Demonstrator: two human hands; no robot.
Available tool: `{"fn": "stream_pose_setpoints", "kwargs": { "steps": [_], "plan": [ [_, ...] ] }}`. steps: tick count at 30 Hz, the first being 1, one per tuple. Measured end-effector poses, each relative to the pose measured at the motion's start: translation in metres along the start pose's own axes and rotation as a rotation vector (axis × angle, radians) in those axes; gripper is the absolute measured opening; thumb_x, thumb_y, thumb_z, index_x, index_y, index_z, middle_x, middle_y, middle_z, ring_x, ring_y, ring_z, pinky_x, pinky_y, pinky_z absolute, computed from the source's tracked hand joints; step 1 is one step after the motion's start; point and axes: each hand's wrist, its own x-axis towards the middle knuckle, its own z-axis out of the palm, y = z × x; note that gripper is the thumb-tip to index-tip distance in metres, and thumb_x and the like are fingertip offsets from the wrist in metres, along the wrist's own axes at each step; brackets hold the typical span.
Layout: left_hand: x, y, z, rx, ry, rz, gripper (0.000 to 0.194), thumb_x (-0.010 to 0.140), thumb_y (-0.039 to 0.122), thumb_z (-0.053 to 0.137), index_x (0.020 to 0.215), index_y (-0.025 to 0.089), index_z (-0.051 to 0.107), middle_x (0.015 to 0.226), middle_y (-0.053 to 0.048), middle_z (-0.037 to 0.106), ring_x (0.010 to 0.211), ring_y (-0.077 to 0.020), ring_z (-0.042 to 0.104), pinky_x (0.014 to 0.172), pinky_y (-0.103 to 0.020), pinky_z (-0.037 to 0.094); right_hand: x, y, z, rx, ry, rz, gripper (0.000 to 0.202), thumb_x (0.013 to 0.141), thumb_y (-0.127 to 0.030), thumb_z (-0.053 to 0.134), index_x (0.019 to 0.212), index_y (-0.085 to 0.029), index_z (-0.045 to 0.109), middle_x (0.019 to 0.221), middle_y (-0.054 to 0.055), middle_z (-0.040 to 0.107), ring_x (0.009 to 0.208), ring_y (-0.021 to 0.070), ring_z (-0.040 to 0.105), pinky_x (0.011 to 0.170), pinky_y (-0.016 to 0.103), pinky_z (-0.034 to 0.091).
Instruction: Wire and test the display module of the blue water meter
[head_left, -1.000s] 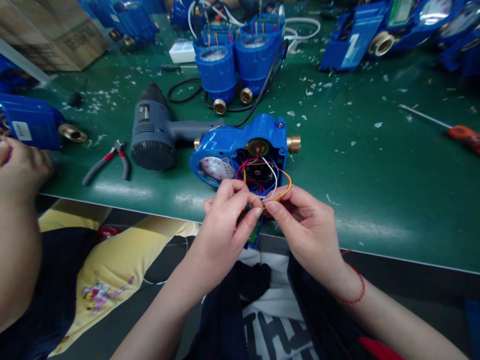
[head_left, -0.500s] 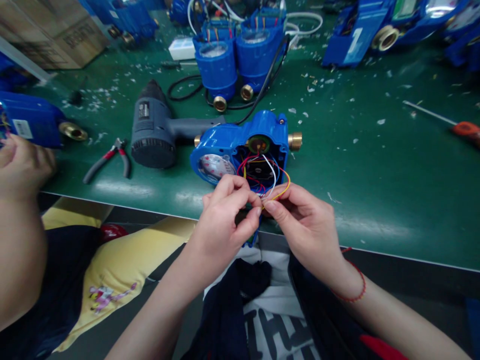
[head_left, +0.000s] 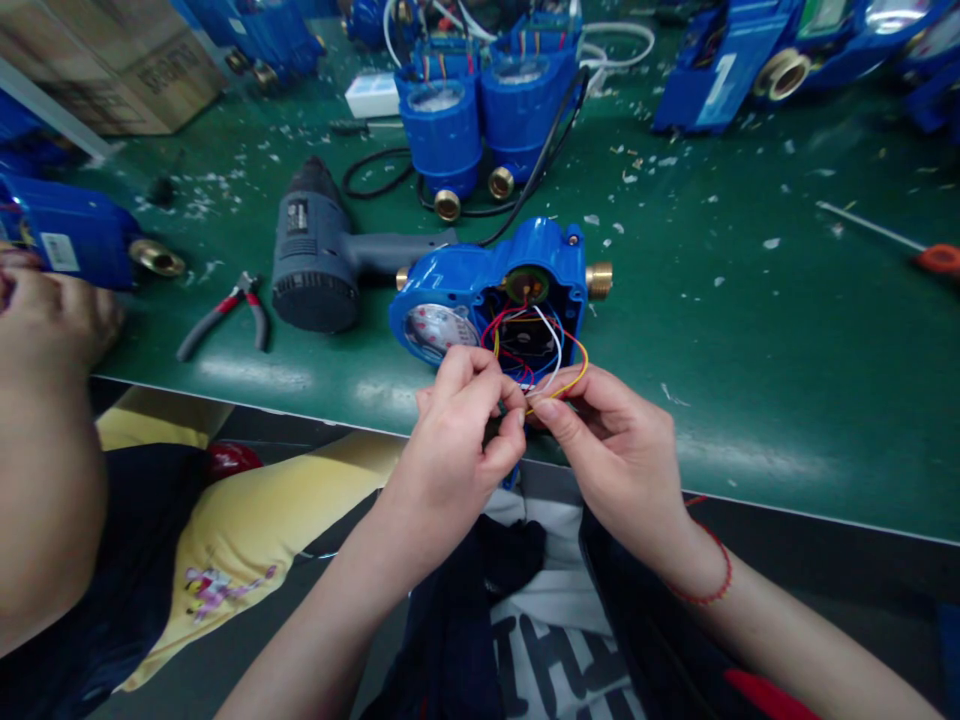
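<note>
A blue water meter (head_left: 457, 277) lies near the bench's front edge, its wiring compartment uncovered and its round dial facing up. Red, white, blue and yellow wires (head_left: 586, 355) loop out of the compartment toward my fingers. My right hand (head_left: 619, 435) pinches the yellow and white wires between thumb and forefinger. Close against it, my left hand (head_left: 469, 430) has thumb and fingers pressed together at the wire ends; its exact hold is hidden. Below the hands, part of a blue piece shows at the bench edge, mostly covered.
A grey heat gun (head_left: 319, 255) and red-grey pliers (head_left: 229, 310) lie left on the green bench (head_left: 735, 370). Two upright blue meters (head_left: 442, 135) stand behind. A screwdriver (head_left: 934, 258) lies right. At far left, a co-worker's hand (head_left: 56, 310) rests by another meter (head_left: 82, 235).
The whole view has shifted slightly, so bench items appear a little to the right. Both my hands stay together at the wires with barely any finger motion. The co-worker's hand has moved a little.
</note>
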Motion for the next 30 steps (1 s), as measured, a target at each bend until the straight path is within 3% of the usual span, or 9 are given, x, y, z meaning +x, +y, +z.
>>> {"fn": "stream_pose_setpoints", "kwargs": {
  "steps": [12, 19, 30],
  "plan": [
    [-0.003, -0.001, 0.000, -0.015, 0.007, -0.013, 0.016, 0.080, 0.003, 0.051, 0.074, 0.018, 0.051, 0.087, -0.002, 0.045, 0.074, -0.0122, 0.049, 0.066, -0.027, 0.046, -0.001, 0.001, -0.001, 0.029, 0.031, 0.056, 0.007, 0.087, -0.023, 0.059, 0.082, -0.019, 0.062, 0.083, 0.002, 0.062, 0.075, 0.0142, 0.059, 0.066, 0.026, 0.050],
    [-0.002, 0.000, -0.005, -0.057, 0.017, -0.014, 0.011, 0.085, 0.008, 0.055, 0.081, 0.016, 0.061, 0.088, -0.002, 0.048, 0.080, -0.0121, 0.052, 0.072, -0.024, 0.048, 0.001, 0.002, -0.001, 0.062, 0.027, 0.079, 0.007, 0.087, -0.024, 0.059, 0.083, -0.019, 0.063, 0.083, 0.002, 0.062, 0.074, 0.0143, 0.059, 0.065, 0.026, 0.051],
    [0.003, 0.002, -0.010, -0.081, -0.004, 0.016, 0.013, 0.077, 0.003, 0.059, 0.073, 0.015, 0.063, 0.082, -0.001, 0.051, 0.079, -0.0119, 0.053, 0.070, -0.023, 0.047, 0.000, 0.001, -0.002, 0.043, 0.013, 0.039, 0.005, 0.087, -0.020, 0.059, 0.084, -0.020, 0.063, 0.085, 0.002, 0.063, 0.077, 0.0134, 0.059, 0.066, 0.025, 0.049]
  ]
}}
